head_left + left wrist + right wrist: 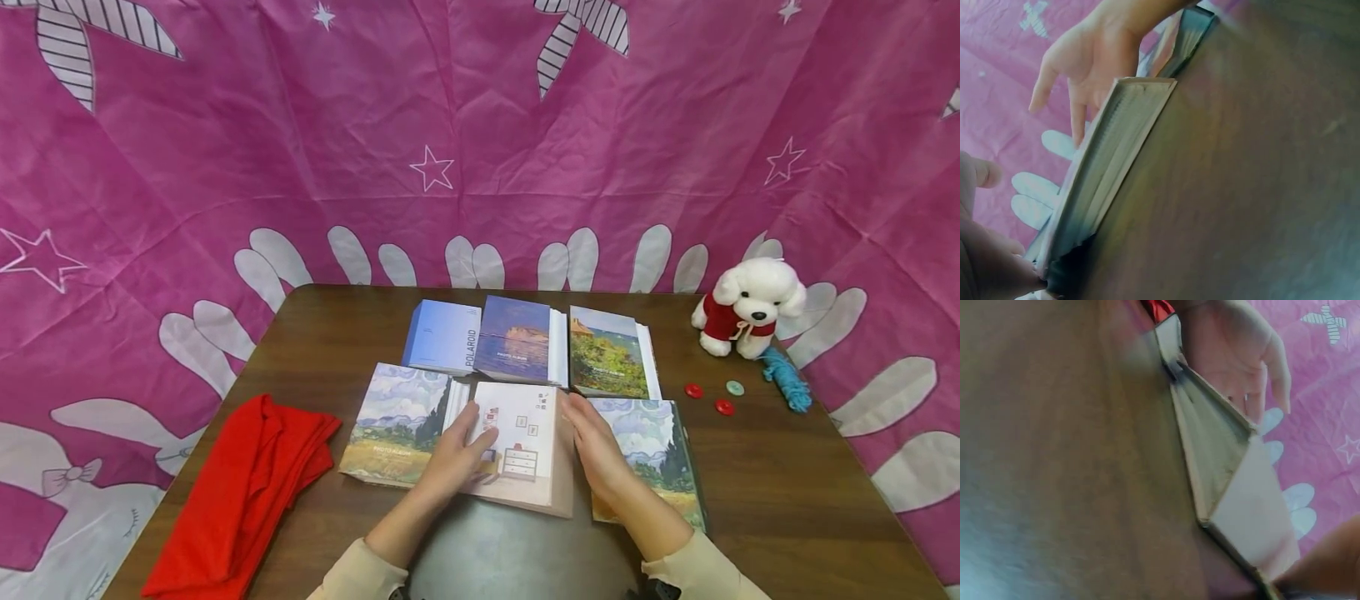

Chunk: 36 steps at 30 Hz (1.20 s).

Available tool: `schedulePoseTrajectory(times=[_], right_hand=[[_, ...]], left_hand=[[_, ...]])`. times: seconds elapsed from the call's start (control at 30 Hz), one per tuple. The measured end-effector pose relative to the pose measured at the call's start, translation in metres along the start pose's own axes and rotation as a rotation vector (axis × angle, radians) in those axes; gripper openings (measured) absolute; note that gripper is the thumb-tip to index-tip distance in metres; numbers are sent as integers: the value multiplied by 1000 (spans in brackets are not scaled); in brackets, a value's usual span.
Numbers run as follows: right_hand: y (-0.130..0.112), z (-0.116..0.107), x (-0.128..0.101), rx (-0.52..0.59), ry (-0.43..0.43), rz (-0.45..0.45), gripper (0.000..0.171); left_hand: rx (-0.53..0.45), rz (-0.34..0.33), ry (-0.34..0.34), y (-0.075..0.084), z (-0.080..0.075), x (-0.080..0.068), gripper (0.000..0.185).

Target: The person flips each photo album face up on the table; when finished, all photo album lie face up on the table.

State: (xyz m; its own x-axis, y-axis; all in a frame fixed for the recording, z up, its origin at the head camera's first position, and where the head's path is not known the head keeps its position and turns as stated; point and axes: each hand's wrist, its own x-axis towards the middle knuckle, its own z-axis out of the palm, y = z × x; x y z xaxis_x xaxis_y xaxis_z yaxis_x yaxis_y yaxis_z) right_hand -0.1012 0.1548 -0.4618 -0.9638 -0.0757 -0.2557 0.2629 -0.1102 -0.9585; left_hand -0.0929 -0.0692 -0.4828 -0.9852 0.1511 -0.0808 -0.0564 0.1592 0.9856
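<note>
The pink album (pixel 517 454) lies at the table's (pixel 787 475) near middle, between two painted albums. It looks thick, stiff-covered and fairly heavy, its glossy cover probably slippery; the side edges seem the best hold. The left hand (pixel 453 458) rests relaxed on its left cover; the right hand (pixel 596 450) lies flat-fingered against its right edge.

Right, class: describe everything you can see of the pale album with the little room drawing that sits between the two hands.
The pale album is a thick, book-like block with a cream-pink cover showing a small dresser and framed pictures. Its packed page edges show from the wrist views. It lies flat on the brown table, front row middle, between two painted-landscape albums. The left hand rests on its left part, fingers over the cover; the right hand lies against its right edge.
</note>
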Motion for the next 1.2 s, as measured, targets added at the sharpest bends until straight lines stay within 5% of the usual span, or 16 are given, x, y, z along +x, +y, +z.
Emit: schedulePoseTrajectory(times=[0.3,0.63,1.0,1.2], right_hand=[[-2,0,2,127,64,-20,66],[-12,-16,10,44,195,-68,48],[-37,-31,15,112,63,-78,57],[-40,-16,13,70,55,-82,55]], left_hand=[[47,60,-153,-9,15,1,75],[112,77,-134,-7,36,4,67],[-13,44,-213,7,49,13,65],[-237,111,-317,15,52,11,67]])
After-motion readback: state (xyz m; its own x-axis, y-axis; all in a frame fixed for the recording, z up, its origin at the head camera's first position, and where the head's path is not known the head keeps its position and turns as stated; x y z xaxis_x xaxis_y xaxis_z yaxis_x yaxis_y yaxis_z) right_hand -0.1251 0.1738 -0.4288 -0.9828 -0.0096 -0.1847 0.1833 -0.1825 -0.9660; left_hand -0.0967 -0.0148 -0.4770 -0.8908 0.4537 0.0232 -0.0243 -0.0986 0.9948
